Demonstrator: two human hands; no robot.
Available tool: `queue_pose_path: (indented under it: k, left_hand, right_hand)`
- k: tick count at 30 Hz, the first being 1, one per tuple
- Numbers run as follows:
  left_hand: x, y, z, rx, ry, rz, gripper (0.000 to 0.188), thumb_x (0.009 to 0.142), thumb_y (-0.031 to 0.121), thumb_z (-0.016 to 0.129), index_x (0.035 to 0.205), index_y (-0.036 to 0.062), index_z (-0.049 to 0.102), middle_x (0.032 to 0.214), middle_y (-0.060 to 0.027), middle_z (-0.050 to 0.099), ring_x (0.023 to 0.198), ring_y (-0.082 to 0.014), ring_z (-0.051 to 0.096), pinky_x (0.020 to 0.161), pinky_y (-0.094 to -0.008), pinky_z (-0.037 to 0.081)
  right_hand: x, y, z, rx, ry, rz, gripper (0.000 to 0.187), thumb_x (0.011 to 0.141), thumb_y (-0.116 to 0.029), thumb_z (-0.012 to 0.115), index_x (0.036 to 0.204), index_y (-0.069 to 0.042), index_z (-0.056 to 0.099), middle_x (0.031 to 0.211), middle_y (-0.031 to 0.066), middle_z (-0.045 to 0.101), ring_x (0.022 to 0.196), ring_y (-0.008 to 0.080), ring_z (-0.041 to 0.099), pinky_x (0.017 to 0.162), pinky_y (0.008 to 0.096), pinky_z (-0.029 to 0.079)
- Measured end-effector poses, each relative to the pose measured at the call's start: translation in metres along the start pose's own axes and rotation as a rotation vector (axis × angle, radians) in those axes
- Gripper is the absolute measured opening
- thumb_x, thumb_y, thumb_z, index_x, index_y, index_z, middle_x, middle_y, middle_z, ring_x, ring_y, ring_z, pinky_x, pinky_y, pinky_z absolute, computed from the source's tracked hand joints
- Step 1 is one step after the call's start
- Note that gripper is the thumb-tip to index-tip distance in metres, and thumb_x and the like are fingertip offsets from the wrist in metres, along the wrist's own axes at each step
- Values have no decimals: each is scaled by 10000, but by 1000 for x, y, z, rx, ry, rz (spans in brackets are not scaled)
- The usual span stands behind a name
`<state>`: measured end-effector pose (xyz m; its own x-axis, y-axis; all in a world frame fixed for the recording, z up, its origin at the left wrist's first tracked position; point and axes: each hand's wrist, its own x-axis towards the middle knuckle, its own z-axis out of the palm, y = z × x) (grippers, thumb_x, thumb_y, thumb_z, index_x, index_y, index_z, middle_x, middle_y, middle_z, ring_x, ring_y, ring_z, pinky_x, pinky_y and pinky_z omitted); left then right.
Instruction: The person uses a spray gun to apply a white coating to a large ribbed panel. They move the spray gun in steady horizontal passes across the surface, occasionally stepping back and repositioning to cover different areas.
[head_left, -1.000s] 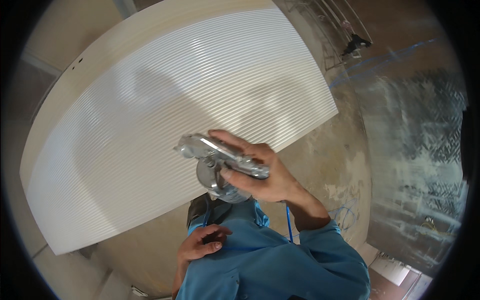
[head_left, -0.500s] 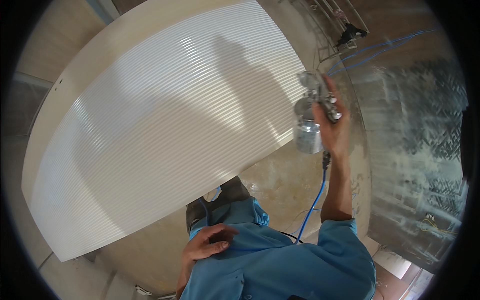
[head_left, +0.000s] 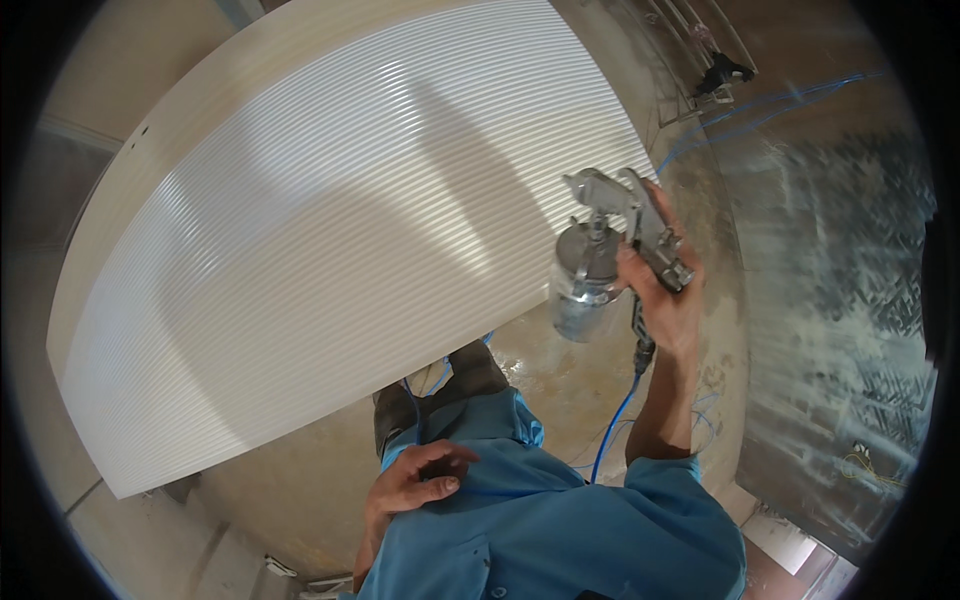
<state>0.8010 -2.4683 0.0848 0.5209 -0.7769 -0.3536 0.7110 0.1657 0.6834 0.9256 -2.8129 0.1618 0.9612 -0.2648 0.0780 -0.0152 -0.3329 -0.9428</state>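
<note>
In my right hand [head_left: 672, 310] is a metal spray gun [head_left: 610, 195], its fingers wrapped round the handle. A silver paint cup [head_left: 583, 285] hangs under the gun, and its nozzle points left over a panel. That panel [head_left: 330, 240] is large, pale and finely ribbed, with one curved far edge and one straight near edge. From the gun's handle a blue air hose [head_left: 619, 420] runs down toward my waist. My left hand [head_left: 418, 480] stays low against my blue shirt, fingers curled round a stretch of the hose; the grip itself is partly hidden.
A paint-smeared grey board [head_left: 840, 320] stands along the right side. Thin metal frames [head_left: 690, 50] with a black item are at the upper right. Blue hose also lies on the stained floor [head_left: 540, 370]. Shadows fall across the ribbed panel.
My right hand has brought the spray gun nearer to me and slightly left, its cup now beside the panel's near edge. My left hand has stayed in place.
</note>
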Motion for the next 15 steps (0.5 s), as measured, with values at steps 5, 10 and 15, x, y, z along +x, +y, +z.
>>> queue_pose_path:
  k: [5, 10, 15]
  left_hand:
    - [-68, -21, -22, 0, 31, 60, 441, 932, 222, 749, 1270, -31, 624, 884, -20, 577, 803, -96, 512, 691, -252, 407]
    - [-146, -41, -34, -77, 119, 159, 475, 930, 238, 738, 1286, -47, 603, 883, -43, 569, 790, -111, 499, 681, -255, 392]
    - [-183, -49, -38, -75, 169, 220, 467, 934, 221, 732, 1285, -55, 596, 873, -47, 562, 774, -112, 486, 674, -254, 379]
  right_hand:
    - [-45, -26, 91, 74, -221, -111, 630, 894, -99, 708, 1474, 8, 486, 1408, 156, 605, 1217, 223, 611, 1011, 342, 482]
    - [-92, -66, 186, 282, -467, -147, 558, 864, -9, 712, 1399, 5, 556, 1470, 159, 551, 1326, 261, 544, 1105, 380, 432]
    - [-112, -85, 223, 299, -639, -59, 678, 869, -30, 666, 1512, -95, 462, 1406, 150, 616, 1243, 224, 622, 1056, 339, 470]
